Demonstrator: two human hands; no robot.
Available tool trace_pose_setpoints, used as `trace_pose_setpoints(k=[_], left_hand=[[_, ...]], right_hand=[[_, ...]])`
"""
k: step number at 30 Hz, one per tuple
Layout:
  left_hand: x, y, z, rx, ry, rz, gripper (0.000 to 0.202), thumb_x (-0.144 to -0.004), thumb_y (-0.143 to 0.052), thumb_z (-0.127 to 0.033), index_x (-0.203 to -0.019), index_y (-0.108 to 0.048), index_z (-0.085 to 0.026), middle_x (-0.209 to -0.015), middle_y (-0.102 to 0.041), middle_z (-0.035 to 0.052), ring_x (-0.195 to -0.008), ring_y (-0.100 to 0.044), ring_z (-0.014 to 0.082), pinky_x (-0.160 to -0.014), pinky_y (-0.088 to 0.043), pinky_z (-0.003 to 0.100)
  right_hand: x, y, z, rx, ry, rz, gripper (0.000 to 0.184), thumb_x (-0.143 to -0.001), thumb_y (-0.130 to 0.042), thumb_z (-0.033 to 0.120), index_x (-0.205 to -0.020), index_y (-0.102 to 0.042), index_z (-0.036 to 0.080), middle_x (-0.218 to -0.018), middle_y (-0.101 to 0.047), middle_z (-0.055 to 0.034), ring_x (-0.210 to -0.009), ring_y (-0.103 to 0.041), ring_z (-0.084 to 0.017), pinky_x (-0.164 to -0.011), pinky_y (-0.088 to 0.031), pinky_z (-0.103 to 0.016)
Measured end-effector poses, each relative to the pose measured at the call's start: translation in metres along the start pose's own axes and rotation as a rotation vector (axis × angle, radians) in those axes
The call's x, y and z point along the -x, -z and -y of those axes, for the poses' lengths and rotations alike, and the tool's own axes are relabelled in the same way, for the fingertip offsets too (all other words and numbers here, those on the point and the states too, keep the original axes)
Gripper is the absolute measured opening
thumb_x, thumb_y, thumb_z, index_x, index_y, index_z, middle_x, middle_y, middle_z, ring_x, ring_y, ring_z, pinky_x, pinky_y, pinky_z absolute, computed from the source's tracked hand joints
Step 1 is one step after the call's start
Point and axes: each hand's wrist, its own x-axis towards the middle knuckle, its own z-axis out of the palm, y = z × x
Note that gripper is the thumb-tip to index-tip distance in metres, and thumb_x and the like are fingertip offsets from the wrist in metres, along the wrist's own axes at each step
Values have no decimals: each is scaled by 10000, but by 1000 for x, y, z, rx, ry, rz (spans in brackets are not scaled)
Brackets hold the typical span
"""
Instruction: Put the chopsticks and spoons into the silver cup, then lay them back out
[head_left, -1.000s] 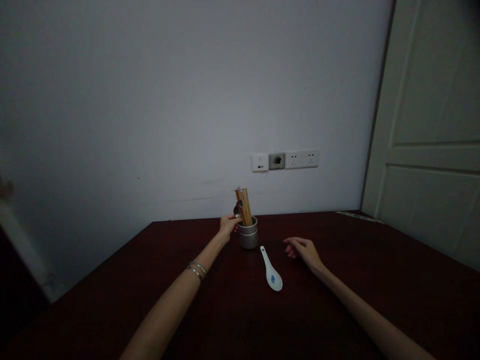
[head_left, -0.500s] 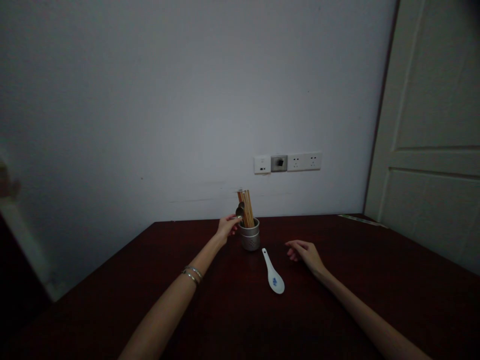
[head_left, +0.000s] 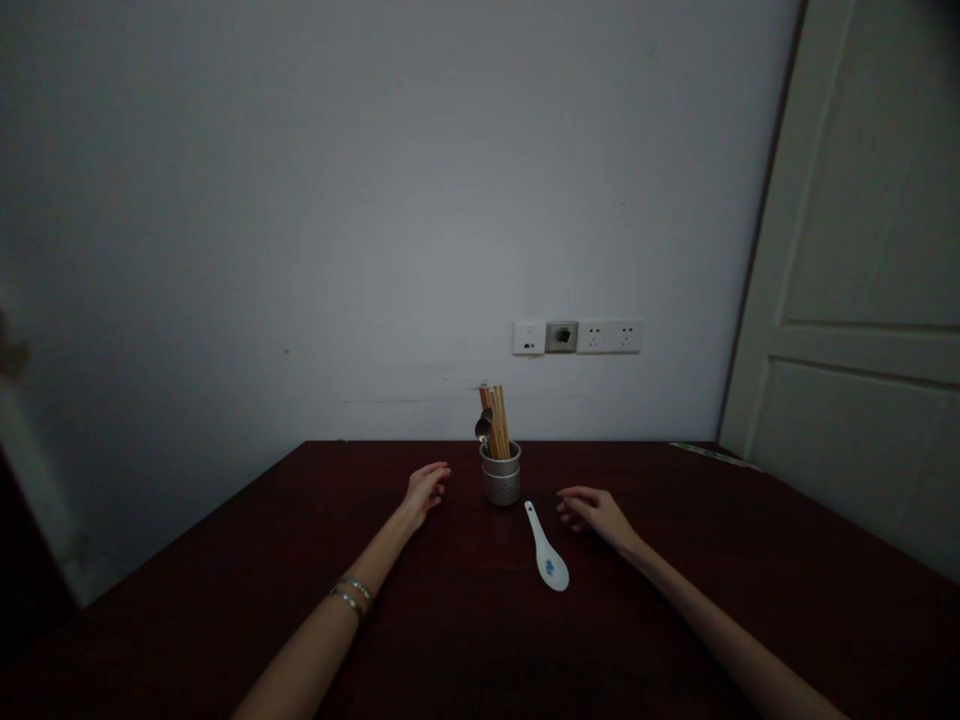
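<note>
Had the fingers of the left hand loosely bent and slightly parted, tips turned to the right, a little left of centre in the frame and apart from the metal cup. Had the fingers of the right hand half curled and slack, tips turned to the left, right of centre and near the handle of the white spoon without touching. Could not tell whether either hand rested on the bench or hung just above. Wore two silvery bracelets near the left wrist, in the lower left of the frame.

Saw the white spoon lying on the bench just below and right of centre, bowl toward the lower edge with a blue mark inside, handle slanting up and left to end near the foot of the cup. Found the cup upright between the two hands, close to the centre. Saw brown chopsticks standing in the cup, with metal spoons at their left, bowls above the rim.

Saw the dark-red bench reach back to a pale wall. Noted a row of socket plates right of centre and a panelled door along the right edge.
</note>
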Motion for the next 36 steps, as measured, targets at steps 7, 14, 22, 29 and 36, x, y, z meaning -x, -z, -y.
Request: trace_pose_setpoints(k=[7,14,22,29,36], left_hand=[[-4,2,8,-7,-5,22,380,-578,-617,-245,-945,-580,-151,-808,-603,30,-417,-425,17,-370,-266,145],[-8,4,15,13,-32,13,317,-586,-588,-200,-897,-585,-137,-744,-601,27,-402,-418,25,-351,-259,150],[-10,2,21,-26,-101,7,255,-611,-538,-161,-858,-587,-120,-695,-590,23,-367,-394,29,-314,-255,160],[-7,2,20,-54,-115,6,243,-620,-538,-192,-847,-593,-125,-673,-581,15,-363,-395,33,-320,-264,168],[-2,-1,16,-52,-121,21,228,-616,-529,-175,-826,-591,-113,-668,-576,20,-364,-392,35,-312,-260,170]], right_hand=[[-7,-26,19,27,-120,183,321,-663,-627,277,-943,-545,141,-821,-630,-70,-651,-608,-129,-491,-499,-209],[-12,-33,23,88,-179,277,315,-620,-674,278,-885,-582,134,-646,-584,1,-556,-562,-90,-482,-507,-208],[-17,-34,11,48,-171,309,305,-636,-658,266,-896,-578,127,-626,-614,-7,-522,-572,-90,-474,-491,-197],[-18,-38,8,29,-136,386,340,-640,-649,254,-939,-543,132,-696,-662,-48,-583,-621,-138,-505,-501,-235],[-15,-39,22,3,-118,367,315,-620,-658,227,-906,-570,126,-678,-660,-43,-572,-616,-136,-503,-497,-237]])
